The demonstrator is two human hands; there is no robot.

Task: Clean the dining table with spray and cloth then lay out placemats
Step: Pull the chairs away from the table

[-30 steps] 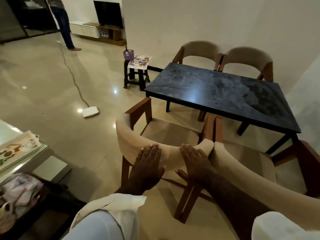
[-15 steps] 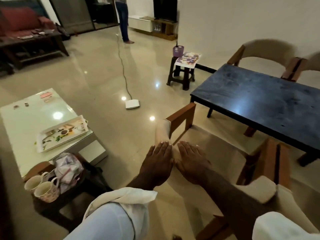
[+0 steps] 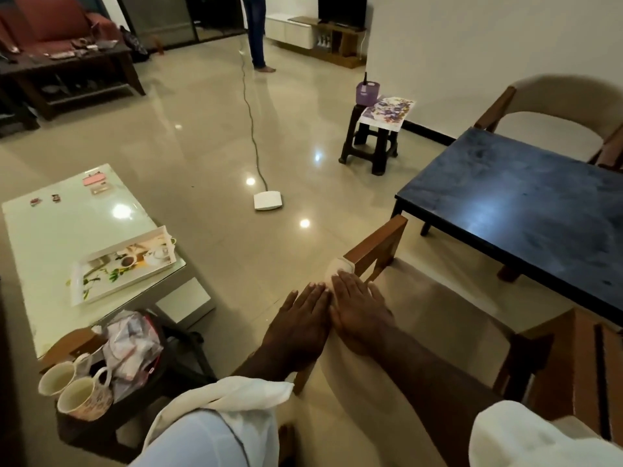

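On the near chair back (image 3: 338, 268), the left grip (image 3: 296, 332) and right grip (image 3: 364, 315) lie flat together, fingers straight, holding nothing. The dark bench (image 3: 526, 203) stands to their right, nearer the right grip, its length running far-right.

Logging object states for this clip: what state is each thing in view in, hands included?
Chair: upright, unoccupied.
Left hand: flat, fingers straight, on the chair's padded back.
Right hand: flat beside it, on the same back.
Dining table: top patchy with marks.
Two mugs: upright, side by side.
Tray: flat on the white table.
Floral mat: flat on the stool.
Purple container: upright on the stool.
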